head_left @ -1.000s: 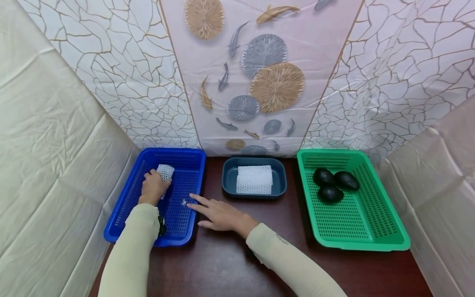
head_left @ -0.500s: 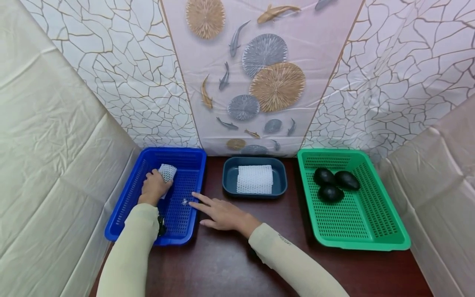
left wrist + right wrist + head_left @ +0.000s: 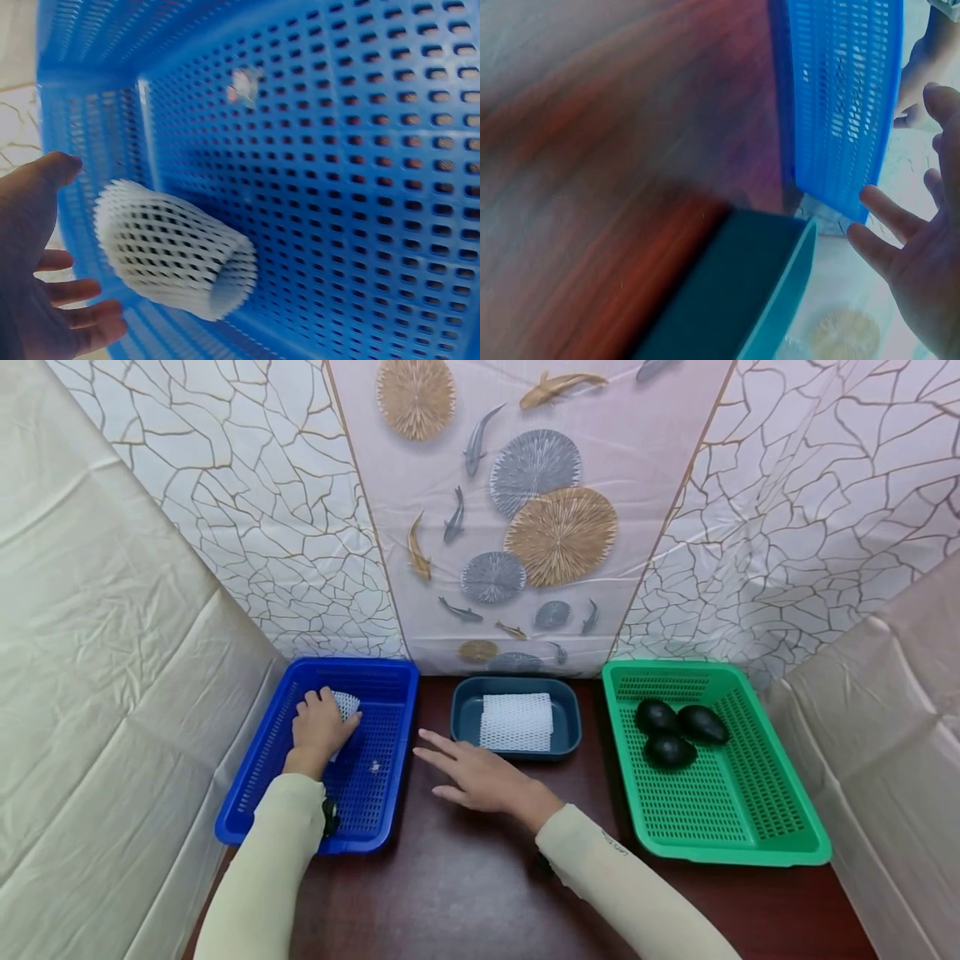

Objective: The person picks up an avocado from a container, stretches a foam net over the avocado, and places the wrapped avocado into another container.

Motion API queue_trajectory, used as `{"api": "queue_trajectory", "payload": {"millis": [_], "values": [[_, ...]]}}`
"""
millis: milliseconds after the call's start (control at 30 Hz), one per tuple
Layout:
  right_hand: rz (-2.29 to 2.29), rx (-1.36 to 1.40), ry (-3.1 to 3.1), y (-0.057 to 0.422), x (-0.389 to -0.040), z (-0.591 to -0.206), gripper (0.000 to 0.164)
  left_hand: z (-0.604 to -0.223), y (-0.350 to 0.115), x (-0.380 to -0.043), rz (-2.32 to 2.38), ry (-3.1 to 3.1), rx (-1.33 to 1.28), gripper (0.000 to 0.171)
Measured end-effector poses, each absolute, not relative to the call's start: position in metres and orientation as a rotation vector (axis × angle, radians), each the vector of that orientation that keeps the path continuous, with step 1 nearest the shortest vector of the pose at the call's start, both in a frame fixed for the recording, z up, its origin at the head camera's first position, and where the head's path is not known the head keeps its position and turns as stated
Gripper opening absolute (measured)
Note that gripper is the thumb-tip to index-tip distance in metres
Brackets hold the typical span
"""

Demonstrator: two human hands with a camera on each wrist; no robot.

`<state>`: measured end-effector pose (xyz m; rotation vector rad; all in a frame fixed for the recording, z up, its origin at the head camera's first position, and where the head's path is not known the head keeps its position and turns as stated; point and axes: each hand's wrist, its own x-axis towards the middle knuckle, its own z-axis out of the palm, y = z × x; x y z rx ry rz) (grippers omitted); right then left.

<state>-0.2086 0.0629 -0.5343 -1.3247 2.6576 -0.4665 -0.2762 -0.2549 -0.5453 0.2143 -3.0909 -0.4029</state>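
In the blue basket (image 3: 408, 727) lies a white foam fruit net (image 3: 172, 247), tube-shaped, with dark tone showing through its mesh. My left hand (image 3: 318, 727) is right above it, and in the left wrist view its thumb and fingers are spread, apart from the net. The head view hides part of the net behind that hand. My right hand (image 3: 480, 781), fingers extended, hovers over the table between the blue basket and a dark teal tray (image 3: 465, 731). Flat white foam netting (image 3: 516, 722) lies in that tray.
A green basket (image 3: 720, 814) on the right holds three dark, glossy, egg-shaped fruits (image 3: 670, 752) resembling avocados. A small whitish scrap (image 3: 244, 86) lies on the blue basket's floor. Patterned cloth (image 3: 555, 535) hangs behind the table (image 3: 465, 893).
My right hand has drawn back to the right, off the blue basket's rim. The left hand has loosened from the foam net and shifted slightly right and up.
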Motion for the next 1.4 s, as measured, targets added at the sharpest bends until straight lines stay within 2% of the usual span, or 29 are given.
{"api": "queue_trajectory", "payload": {"millis": [600, 1400], "values": [[-0.363, -1.216, 2.856, 0.127, -0.212, -0.496, 0.065, -0.501, -0.196, -0.268, -0.277, -2.985, -0.137, 0.079], [-0.237, -1.032, 2.954, 0.226, -0.217, -0.474, 0.065, -0.485, -0.112, -0.244, -0.156, -2.979, -0.560, 0.076]]}}
